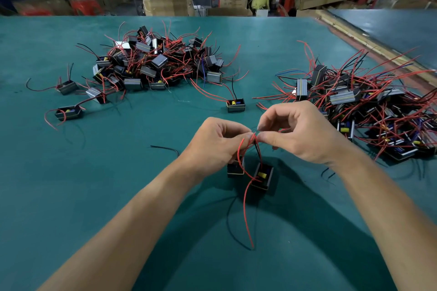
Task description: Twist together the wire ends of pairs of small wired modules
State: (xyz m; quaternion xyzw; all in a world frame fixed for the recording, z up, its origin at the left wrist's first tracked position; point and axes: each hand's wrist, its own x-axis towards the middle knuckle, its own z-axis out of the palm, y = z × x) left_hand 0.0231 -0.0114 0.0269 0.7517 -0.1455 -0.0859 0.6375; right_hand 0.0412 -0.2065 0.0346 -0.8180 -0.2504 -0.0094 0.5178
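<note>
Hands meeting low over green table [142, 196], centre of scene, near the viewer: left hand [220, 146] with fingers curled, pinching red wire ends [255, 136] between thumb and forefinger; right hand [300, 134] at the same spot, thumb and forefinger closed on the tips, other fingers loosely bent. Just below, two small black units side by side: left module [235, 170], partly hidden by the left hand, and right module [262, 176]; resting on the table or hanging just above it, cannot tell. Long red lead [247, 208] trailing toward the near edge. Tangled heaps of modules at far left [156, 61] and right [369, 106]. Probable trouble: thin tips slipping from the pinch under the modules' pull, leaving a loose twist; black lead [257, 150] beside the red ones getting wound in; trailing lead snagging a forearm.
</note>
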